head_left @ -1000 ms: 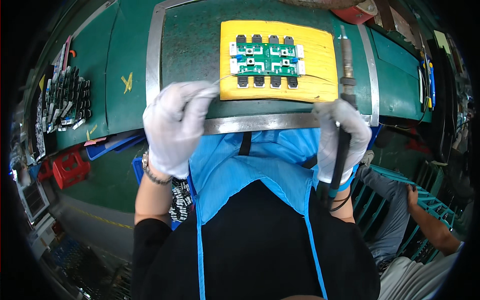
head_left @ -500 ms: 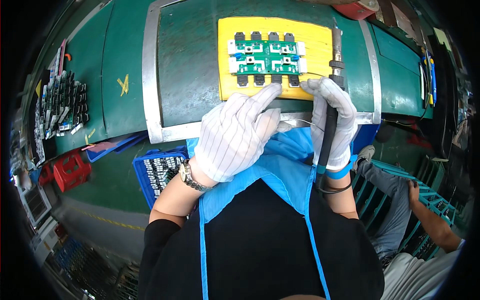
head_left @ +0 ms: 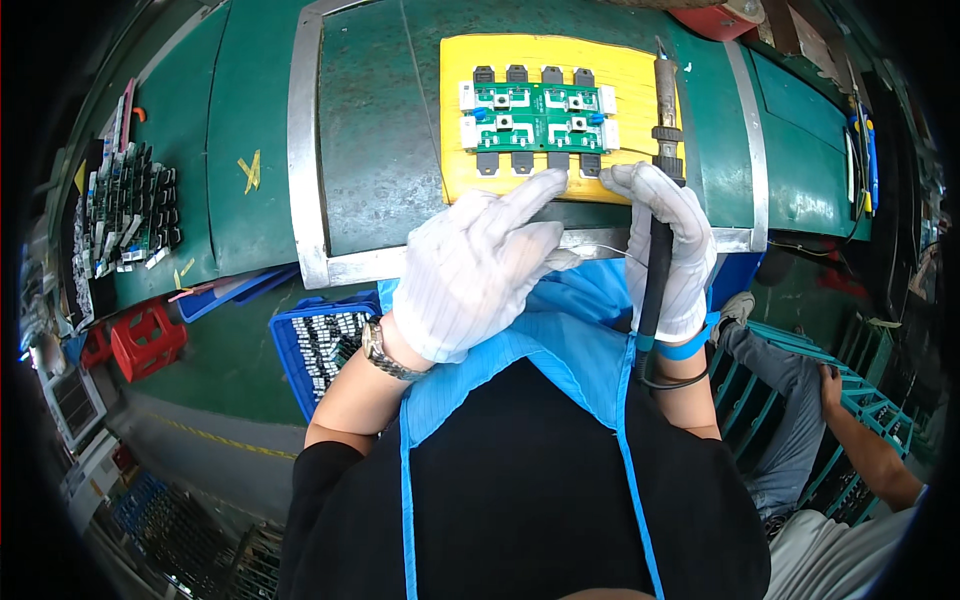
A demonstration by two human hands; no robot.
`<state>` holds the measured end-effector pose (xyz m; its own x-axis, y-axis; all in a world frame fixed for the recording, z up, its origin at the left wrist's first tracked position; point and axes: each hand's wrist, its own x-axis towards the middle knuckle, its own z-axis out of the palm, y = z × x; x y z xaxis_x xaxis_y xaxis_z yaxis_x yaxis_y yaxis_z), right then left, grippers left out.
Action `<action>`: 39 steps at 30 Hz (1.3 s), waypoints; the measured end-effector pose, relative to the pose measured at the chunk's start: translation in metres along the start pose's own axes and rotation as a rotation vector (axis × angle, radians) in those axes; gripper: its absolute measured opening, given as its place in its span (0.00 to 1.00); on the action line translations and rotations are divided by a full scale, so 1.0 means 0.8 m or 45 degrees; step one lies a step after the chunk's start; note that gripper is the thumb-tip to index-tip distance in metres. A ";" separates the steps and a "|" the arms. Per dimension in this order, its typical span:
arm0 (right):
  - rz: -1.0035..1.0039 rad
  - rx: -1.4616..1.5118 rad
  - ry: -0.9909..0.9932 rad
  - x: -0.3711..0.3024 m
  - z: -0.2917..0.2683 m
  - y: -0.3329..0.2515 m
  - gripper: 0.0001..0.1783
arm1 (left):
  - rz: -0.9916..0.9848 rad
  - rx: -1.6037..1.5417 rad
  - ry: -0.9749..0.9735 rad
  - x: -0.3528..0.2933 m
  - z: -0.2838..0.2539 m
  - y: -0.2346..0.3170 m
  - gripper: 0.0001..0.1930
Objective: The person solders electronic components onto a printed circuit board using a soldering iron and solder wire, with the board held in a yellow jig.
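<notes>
A green circuit board [head_left: 537, 117] with black parts along its edges lies on a yellow pad [head_left: 455, 150] on the green bench. My left hand [head_left: 478, 268], in a white glove, reaches toward the pad's near edge with fingers stretched out, the index tip close to the board's lower row of black parts. A thin solder wire [head_left: 603, 249] runs by its thumb; whether it is held is unclear. My right hand [head_left: 668, 245], also gloved, grips a soldering iron [head_left: 664, 110] whose tip points away along the pad's right side.
A metal frame [head_left: 305, 170] borders the work mat. Stacked circuit boards [head_left: 125, 205] lie at the far left. A blue crate of parts [head_left: 320, 345] and a red crate [head_left: 145, 338] sit below the bench edge. Another person's arm [head_left: 865, 440] is at the lower right.
My left hand moved from the bench's front edge up and right to the yellow pad. My right hand lifted the soldering iron forward beside the pad.
</notes>
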<state>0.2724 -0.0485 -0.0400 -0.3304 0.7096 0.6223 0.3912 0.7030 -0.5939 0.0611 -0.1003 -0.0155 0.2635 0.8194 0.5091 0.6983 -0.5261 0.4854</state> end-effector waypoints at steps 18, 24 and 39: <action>0.512 0.584 0.471 0.003 -0.007 -0.034 0.20 | -0.251 0.541 0.480 -0.021 -0.057 -0.028 0.05; 0.367 0.436 0.296 0.000 -0.013 -0.037 0.25 | -0.204 0.546 0.352 -0.055 -0.047 -0.021 0.16; 0.509 0.261 0.055 0.003 0.018 -0.054 0.16 | -0.118 0.589 0.366 -0.048 -0.034 -0.014 0.20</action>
<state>0.2426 -0.0764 -0.0203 -0.1501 0.9279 0.3414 0.3015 0.3718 -0.8780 0.0252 -0.1319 -0.0211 0.0398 0.7281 0.6843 0.9466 -0.2468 0.2075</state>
